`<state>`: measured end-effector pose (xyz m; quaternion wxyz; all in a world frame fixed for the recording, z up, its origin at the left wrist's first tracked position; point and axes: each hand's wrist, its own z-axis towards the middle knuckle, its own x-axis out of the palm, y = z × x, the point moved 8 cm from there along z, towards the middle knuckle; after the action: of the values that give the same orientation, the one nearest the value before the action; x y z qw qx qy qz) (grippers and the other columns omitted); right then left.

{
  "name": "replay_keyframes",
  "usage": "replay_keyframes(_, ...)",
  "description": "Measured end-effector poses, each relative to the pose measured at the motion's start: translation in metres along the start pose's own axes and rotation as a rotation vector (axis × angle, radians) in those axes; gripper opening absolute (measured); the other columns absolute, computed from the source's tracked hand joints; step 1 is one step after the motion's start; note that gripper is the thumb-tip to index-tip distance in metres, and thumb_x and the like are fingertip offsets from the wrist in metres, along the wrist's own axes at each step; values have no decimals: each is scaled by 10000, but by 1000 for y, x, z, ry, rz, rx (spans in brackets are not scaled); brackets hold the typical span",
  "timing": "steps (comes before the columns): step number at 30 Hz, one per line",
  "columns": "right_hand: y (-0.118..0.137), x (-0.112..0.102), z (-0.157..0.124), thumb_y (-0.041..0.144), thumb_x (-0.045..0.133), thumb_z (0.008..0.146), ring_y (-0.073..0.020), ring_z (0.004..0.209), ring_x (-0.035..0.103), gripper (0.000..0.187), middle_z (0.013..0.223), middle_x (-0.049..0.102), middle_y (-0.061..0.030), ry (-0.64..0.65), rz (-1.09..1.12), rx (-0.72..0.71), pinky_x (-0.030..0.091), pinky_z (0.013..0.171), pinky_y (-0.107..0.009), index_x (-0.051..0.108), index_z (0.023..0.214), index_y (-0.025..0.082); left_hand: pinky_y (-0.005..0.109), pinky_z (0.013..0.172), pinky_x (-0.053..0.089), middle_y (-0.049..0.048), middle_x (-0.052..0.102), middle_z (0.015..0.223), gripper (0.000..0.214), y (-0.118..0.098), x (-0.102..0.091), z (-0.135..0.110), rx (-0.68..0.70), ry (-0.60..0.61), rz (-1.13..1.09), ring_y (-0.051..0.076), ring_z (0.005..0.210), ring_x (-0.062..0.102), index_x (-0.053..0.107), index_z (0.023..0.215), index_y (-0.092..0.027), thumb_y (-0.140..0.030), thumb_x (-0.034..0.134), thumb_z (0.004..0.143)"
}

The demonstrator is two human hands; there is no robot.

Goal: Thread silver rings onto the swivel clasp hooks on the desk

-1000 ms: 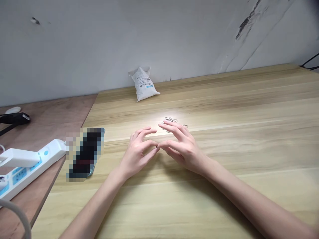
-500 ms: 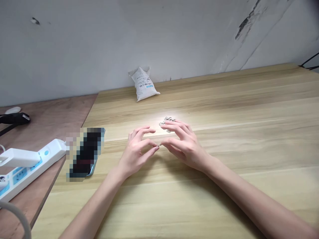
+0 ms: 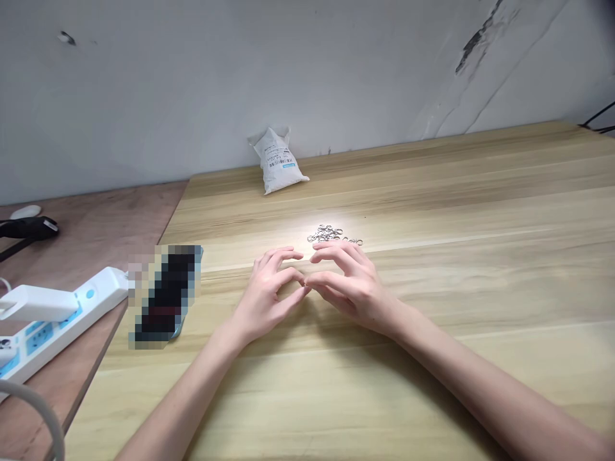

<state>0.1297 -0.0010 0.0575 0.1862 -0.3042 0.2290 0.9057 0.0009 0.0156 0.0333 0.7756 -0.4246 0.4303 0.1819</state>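
Observation:
My left hand (image 3: 269,288) and my right hand (image 3: 350,282) meet over the wooden table, thumb and forefinger of each pinched together at the tips. Between them is a tiny metal piece (image 3: 305,284), almost wholly covered by the fingertips; its exact kind is too small to tell. The other fingers of both hands are curved and lifted. Just beyond my right fingers lies a pile of small silver metal clasps and rings (image 3: 325,233), with a few pieces (image 3: 354,241) at its right side, partly behind the hand.
A phone (image 3: 169,294), partly pixelated, lies left of my left hand. Further left, a white power strip (image 3: 62,326) with plugs sits on a brown surface. A white plastic package (image 3: 279,163) leans at the wall. A grey cable (image 3: 41,410) curves at lower left.
My right hand's upper fingers have drawn back toward me, uncovering more of the metal pile. Both hands' fingertips have come closer together, and the pinched metal piece is now more hidden.

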Motion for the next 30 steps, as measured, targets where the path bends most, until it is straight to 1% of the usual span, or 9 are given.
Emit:
replay_keyframes(4,-3,-1,-1,166,554,928,-226,1151,551,117,1031,628,-72,3,22,25,452,936,-400,655,893,214,469,1052,400,67,545,1282,97,3,2,0,-14,13,-31,259,1280,452,670,942,-240,-273,585,912)
replay_keyframes(8,-7,0,-2,167,534,935,-222,1107,558,122,1016,622,-74,36,43,46,451,903,-385,648,936,210,453,1054,403,64,549,1264,93,4,2,1,-18,15,-60,242,1268,462,671,942,-243,-269,586,914)
replay_keyframes(13,-11,-1,-2,183,516,944,-217,1039,567,134,990,614,-73,39,45,75,450,867,-375,645,921,209,456,1052,408,63,561,1257,102,5,0,1,-29,15,-62,243,1254,478,679,923,-244,-282,584,917)
replay_keyframes(19,-13,0,-2,175,504,948,-218,1022,561,140,984,608,-72,50,35,90,434,858,-367,635,918,214,475,1053,394,60,561,1254,109,5,-3,0,-26,-3,-49,243,1240,483,685,914,-247,-260,577,921)
replay_keyframes(23,-13,0,-2,160,507,946,-213,1005,556,132,959,603,-68,47,36,80,424,846,-357,628,925,209,476,1050,389,58,563,1235,107,5,-6,0,-20,-26,-66,234,1220,495,677,903,-243,-251,573,925)
replay_keyframes(30,-9,4,-4,182,506,956,-198,960,542,133,926,599,-59,88,20,48,424,832,-348,631,924,210,475,1023,407,59,572,1219,129,2,0,0,14,21,-46,253,1249,467,689,866,-244,-263,576,926)
